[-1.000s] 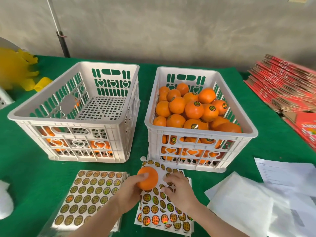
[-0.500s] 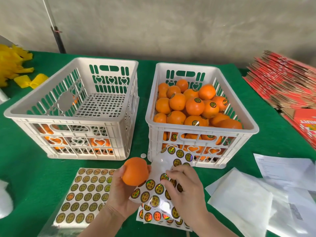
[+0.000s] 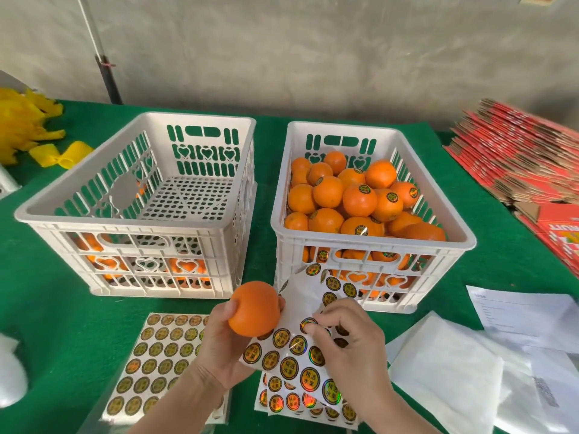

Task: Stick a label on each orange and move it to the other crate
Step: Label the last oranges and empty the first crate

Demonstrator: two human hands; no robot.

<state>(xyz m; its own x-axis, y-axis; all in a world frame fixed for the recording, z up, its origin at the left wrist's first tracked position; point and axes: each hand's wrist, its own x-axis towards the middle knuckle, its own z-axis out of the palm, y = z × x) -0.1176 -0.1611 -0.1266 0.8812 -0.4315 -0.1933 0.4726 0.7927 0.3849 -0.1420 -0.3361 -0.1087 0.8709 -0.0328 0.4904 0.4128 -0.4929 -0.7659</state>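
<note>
Orange (image 3: 254,308), no label showing, is up over the near-centre worktop (image 3: 62,308), clasped in left grip (image 3: 219,349), prob. to keep bare skin handy. Right grip (image 3: 351,343) pinches one label (image 3: 308,324) on the curled sheet (image 3: 291,364) beside it. Right crate (image 3: 372,245) holds labelled fruit; left crate (image 3: 125,219) holds few.

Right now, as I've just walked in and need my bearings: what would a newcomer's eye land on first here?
The right crate, heaped with oranges, many bearing stickers, dominates the green table; the left crate beside it is nearly empty. Nearest the camera, the left hand holds an orange showing no label while the right hand pinches at a curled-up sticker sheet.
</note>
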